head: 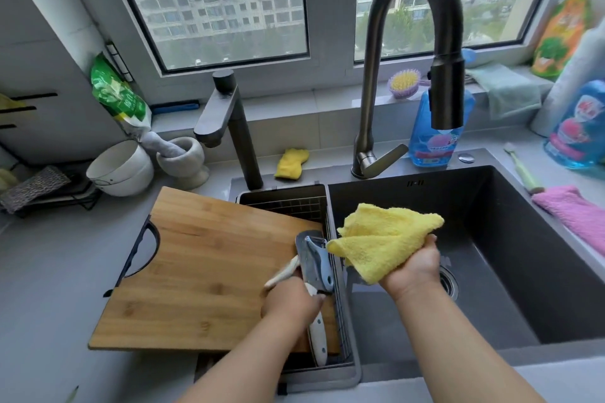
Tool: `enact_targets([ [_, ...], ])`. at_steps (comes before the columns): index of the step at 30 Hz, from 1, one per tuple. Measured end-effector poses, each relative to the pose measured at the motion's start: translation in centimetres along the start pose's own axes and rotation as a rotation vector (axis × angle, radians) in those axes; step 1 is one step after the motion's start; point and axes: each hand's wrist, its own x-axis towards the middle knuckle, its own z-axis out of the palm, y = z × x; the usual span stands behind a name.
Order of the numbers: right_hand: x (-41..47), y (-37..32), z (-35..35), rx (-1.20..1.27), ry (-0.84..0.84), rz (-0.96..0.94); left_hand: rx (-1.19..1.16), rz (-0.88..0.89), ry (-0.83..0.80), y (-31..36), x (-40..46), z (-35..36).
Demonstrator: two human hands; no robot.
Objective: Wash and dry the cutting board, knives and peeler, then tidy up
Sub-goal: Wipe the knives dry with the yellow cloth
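A bamboo cutting board (209, 271) with a black handle lies across the counter and the small left basin. My left hand (288, 303) grips a bundle of tools over the board's right edge: a wide-bladed knife (314, 258) with a white handle sticking out below my fist, a blue-handled peeler (322, 267) and a cream-handled tool (281, 275). My right hand (414, 271) holds a yellow cloth (383, 239) over the large dark sink (510, 239), its corner touching the peeler's head.
A tall dark faucet (425, 42) arches over the sink, a shorter tap (226, 121) stands at the left. Bowls (121, 168), a mortar (183, 157) and a rack sit left. A yellow sponge (291, 162), blue bottles (432, 137) and a pink cloth (576, 216) sit around the sink.
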Motion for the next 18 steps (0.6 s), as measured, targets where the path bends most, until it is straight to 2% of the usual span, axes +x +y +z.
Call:
enact_targets([
  [3,0.1,-0.5,-0.4,-0.026,-0.001,-0.006,0.171,-0.028,-0.023,0.7,0.1,1.6],
  [11,0.5,-1.0,-0.7,-0.056,0.018,-0.014,0.229,-0.081,0.086,1.5,0.3,1.3],
  [15,0.7,-0.4,-0.3,-0.059,0.006,0.004,0.115,-0.164,0.147,1.3,-0.1,0.1],
  [18,0.7,0.5,0.0,-0.073,-0.001,0.021,0.060,-0.144,0.149,1.1,-0.4,-0.8],
])
